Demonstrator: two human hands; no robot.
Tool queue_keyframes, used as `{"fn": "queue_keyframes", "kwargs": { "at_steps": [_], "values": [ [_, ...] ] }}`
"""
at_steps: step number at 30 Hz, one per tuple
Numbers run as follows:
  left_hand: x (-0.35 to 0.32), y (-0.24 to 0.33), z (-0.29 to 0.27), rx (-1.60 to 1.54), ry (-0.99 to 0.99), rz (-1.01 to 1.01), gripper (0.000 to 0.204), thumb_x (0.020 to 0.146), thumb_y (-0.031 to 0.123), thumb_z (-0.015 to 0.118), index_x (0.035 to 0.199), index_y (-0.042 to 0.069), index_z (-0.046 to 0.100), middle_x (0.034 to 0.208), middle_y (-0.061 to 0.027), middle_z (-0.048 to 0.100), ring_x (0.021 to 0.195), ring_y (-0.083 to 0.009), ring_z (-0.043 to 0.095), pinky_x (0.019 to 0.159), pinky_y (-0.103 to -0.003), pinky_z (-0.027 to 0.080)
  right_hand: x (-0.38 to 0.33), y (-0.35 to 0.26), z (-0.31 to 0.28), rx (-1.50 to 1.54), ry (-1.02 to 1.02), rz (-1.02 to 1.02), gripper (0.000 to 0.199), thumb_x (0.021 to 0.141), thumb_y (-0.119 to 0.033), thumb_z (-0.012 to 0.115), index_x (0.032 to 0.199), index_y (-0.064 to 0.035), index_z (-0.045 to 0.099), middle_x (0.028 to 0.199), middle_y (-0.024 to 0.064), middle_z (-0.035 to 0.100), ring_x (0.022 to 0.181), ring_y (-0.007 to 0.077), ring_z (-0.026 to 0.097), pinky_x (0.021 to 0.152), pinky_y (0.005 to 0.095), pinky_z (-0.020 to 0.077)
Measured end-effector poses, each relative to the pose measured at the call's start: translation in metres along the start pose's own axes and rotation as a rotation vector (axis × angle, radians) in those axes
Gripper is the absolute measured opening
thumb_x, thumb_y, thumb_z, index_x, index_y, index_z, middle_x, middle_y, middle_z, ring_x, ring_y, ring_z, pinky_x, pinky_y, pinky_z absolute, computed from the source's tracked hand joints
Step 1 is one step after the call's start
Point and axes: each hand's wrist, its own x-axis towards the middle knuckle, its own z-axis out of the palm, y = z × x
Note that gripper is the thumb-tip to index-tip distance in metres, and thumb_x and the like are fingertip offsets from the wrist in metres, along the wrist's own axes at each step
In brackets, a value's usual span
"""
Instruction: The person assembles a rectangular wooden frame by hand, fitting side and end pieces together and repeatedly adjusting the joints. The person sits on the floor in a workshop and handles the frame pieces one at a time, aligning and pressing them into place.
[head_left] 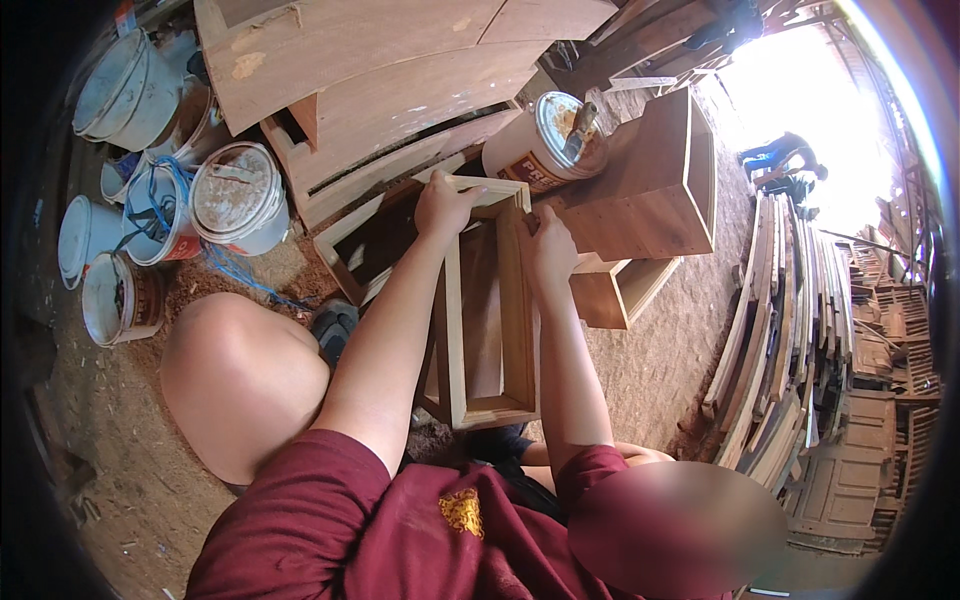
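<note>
A pale wooden rectangular frame [487, 330] stands tilted between my knees, its far end resting near a bigger wooden box [640, 190]. My left hand [445, 203] grips the frame's far top rail. My right hand [548, 245] is closed on the frame's right upper corner. An open white tub of filler [540, 145] with a putty knife stuck in it sits just beyond my hands.
Several used paint buckets [235, 195] crowd the left on the sawdust floor. Plywood panels [380, 70] lean at the back. Stacked planks [780, 340] run down the right. Another person [785, 155] bends over far off in bright light.
</note>
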Motion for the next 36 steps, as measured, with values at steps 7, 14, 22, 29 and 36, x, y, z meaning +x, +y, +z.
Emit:
{"fn": "queue_keyframes", "kwargs": {
  "at_steps": [7, 14, 22, 29, 36],
  "values": [
    [0.001, -0.001, 0.01, -0.004, -0.014, 0.03, 0.072, 0.073, 0.051, 0.083, 0.118, 0.001, 0.058, 0.115, -0.0222, 0.069, 0.108, -0.0382, 0.067, 0.091, -0.047, 0.053, 0.045, -0.02, 0.008, -0.005, 0.011, 0.018, 0.031, 0.093, -0.034, 0.059, 0.11, -0.0095, 0.066, 0.101, 0.0178, 0.072, 0.097, 0.0391, 0.069, 0.084, 0.0508, 0.0541],
    [0.012, -0.017, 0.007, 0.028, 0.046, 0.067, 0.072, 0.074, 0.052, 0.083, 0.119, 0.001, 0.057, 0.113, -0.0241, 0.069, 0.107, -0.0405, 0.067, 0.092, -0.048, 0.052, 0.039, -0.026, -0.003, -0.075, -0.075, 0.01, 0.03, 0.09, -0.037, 0.066, 0.105, -0.0104, 0.066, 0.092, 0.0179, 0.072, 0.087, 0.0382, 0.07, 0.076, 0.0515, 0.0552],
    [0.006, -0.008, 0.009, 0.023, 0.021, 0.082, 0.073, 0.075, 0.052, 0.082, 0.12, 0.0, 0.058, 0.118, -0.0225, 0.069, 0.11, -0.039, 0.066, 0.094, -0.046, 0.051, 0.051, -0.018, 0.007, -0.073, -0.054, 0.013, 0.025, 0.092, -0.032, 0.064, 0.101, -0.01, 0.062, 0.092, 0.0158, 0.073, 0.088, 0.0365, 0.07, 0.075, 0.0495, 0.0555],
    [0.01, -0.015, 0.01, 0.016, 0.02, 0.099, 0.072, 0.076, 0.052, 0.082, 0.119, 0.0, 0.058, 0.118, -0.0234, 0.068, 0.112, -0.0398, 0.065, 0.094, -0.047, 0.051, 0.039, -0.017, 0.003, -0.046, -0.037, -0.059, 0.026, 0.091, -0.034, 0.065, 0.102, -0.0106, 0.063, 0.089, 0.0166, 0.072, 0.086, 0.0364, 0.071, 0.074, 0.0484, 0.0557],
    [0.006, -0.008, 0.004, 0.017, 0.018, 0.101, 0.069, 0.077, 0.052, 0.081, 0.117, 0.0, 0.059, 0.117, -0.0238, 0.068, 0.111, -0.0399, 0.065, 0.093, -0.047, 0.051, 0.041, -0.017, 0.0, -0.082, -0.107, -0.061, 0.024, 0.091, -0.03, 0.065, 0.102, -0.0096, 0.063, 0.09, 0.017, 0.072, 0.087, 0.0364, 0.071, 0.075, 0.0486, 0.0556]
  ]
}}
